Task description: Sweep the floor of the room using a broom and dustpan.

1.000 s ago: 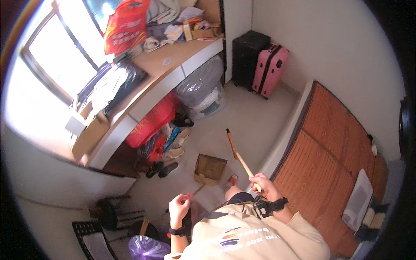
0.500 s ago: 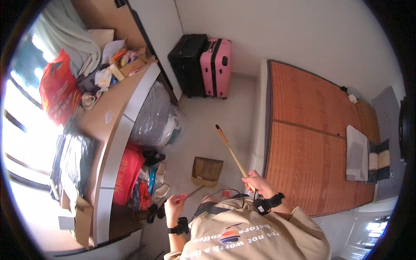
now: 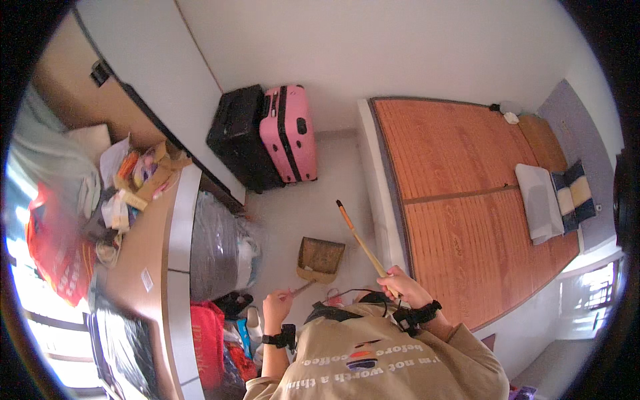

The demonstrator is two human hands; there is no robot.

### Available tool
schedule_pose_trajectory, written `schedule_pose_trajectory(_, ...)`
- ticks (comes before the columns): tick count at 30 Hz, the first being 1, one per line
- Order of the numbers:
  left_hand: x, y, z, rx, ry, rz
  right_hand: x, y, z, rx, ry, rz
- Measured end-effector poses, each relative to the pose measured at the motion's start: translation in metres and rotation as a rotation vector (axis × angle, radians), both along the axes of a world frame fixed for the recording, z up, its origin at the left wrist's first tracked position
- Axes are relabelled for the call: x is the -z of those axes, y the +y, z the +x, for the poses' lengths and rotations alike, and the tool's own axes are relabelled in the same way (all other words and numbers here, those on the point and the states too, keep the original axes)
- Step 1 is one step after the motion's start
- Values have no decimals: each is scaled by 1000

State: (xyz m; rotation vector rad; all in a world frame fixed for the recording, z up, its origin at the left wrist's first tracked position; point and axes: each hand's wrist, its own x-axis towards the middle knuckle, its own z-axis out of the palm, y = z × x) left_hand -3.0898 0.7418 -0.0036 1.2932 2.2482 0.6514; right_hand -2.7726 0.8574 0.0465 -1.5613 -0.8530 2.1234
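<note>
Head view, red bag (image 3: 57, 257), pink suitcase (image 3: 289, 133)

White walls (image 3: 373, 47), pale floor (image 3: 333, 193) — bed (image 3: 467, 200), cluttered desk (image 3: 143, 247)

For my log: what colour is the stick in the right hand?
The stick is light wood with an orange-and-black tip; head view shows it best.

Dustpan (image 3: 320, 259) sitting on floor (image 3: 333, 180) ahead, between tabletop (image 3: 143, 253) left and bed (image 3: 467, 200) right. Two suitcases (image 3: 267, 137) standing behind it against wall.
</note>
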Motion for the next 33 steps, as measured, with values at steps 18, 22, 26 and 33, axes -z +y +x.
schedule_pose_trajectory(18,49,212,-38,-155,-76,-278,66,376,-86,-446,-271,205)
schedule_pose_trajectory(22,39,250,-27,-216,-35,-213,117,470,-110,-485,-203,307)
schedule_pose_trajectory(26,36,275,-19,-233,11,-294,151,540,-141,-628,-338,501)
schedule_pose_trajectory(33,38,294,-7,-266,7,-387,189,589,-198,-411,-406,459)
